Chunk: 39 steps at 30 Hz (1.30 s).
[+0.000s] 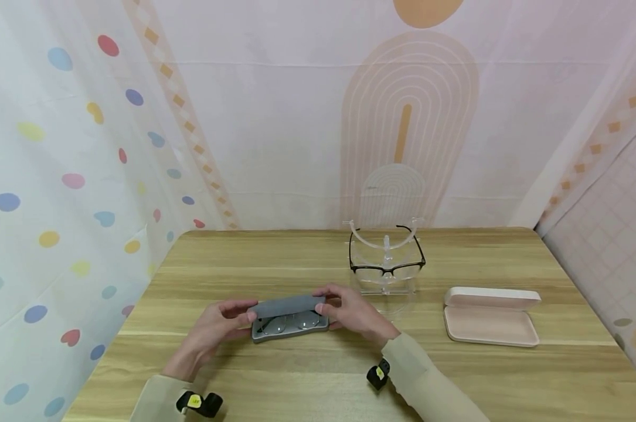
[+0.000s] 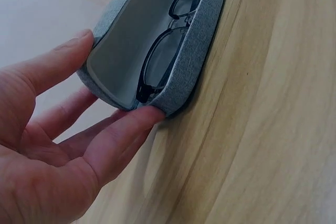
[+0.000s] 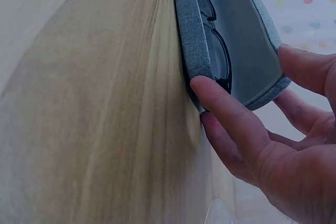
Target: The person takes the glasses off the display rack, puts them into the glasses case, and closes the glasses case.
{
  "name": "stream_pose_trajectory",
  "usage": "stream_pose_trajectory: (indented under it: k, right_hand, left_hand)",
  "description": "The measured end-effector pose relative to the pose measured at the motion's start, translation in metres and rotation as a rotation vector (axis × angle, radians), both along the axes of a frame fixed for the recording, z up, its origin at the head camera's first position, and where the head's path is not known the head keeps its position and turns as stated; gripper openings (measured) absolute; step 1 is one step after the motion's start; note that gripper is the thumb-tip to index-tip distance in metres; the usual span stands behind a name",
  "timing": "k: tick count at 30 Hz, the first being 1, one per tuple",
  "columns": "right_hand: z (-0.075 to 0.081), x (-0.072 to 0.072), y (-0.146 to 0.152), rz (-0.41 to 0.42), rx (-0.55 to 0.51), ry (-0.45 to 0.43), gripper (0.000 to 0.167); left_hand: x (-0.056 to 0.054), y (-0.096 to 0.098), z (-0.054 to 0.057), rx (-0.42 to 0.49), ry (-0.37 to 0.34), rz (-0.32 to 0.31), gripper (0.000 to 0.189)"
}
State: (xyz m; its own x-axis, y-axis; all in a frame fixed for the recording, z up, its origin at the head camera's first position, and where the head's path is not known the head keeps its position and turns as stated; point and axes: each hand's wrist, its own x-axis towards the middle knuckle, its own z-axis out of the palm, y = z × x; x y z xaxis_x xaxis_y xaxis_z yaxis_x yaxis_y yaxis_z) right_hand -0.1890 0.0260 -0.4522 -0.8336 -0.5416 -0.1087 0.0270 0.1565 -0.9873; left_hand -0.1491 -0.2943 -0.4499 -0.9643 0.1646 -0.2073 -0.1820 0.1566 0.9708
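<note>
A grey fabric glasses case (image 1: 287, 306) lies on the table with its lid partly raised. Inside rests a pair of dark-rimmed glasses (image 2: 146, 66), partly covered by the lid in the head view. My left hand (image 1: 214, 328) grips the left end of the case, thumb on the lid's edge and other fingers at the lower shell. At the opposite end, my right hand (image 1: 356, 315) holds the case likewise, its thumb against the lid and a fingertip at the corner of the base (image 3: 193, 51).
Behind the right hand stands a clear display stand (image 1: 386, 246) carrying black-framed glasses (image 1: 388, 270). An open white case (image 1: 492, 328) with a pale pink lining lies farther right on the wooden table (image 1: 244, 264). Patterned curtains (image 1: 275, 135) hang around the table.
</note>
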Motion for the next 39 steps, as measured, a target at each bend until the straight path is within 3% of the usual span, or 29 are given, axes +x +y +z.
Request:
stream_pose_trajectory:
  k: [15,24,39]
  right_hand:
    - [-0.0017,0.0032,0.0002,0.004,0.012,0.031,0.034]
    - [-0.0035,0.0037,0.0,0.003,0.021,0.07,0.034]
    - [-0.0058,0.0033,0.0018,-0.006,0.128,0.208,0.034]
  left_hand:
    - [0.0018,-0.0015,-0.0041,-0.011,-0.03,0.055,0.054]
    - [0.0025,-0.0025,-0.0038,-0.037,-0.014,0.04,0.054]
    - [0.0037,0.0007,-0.0034,-0.177,0.022,0.056,0.051]
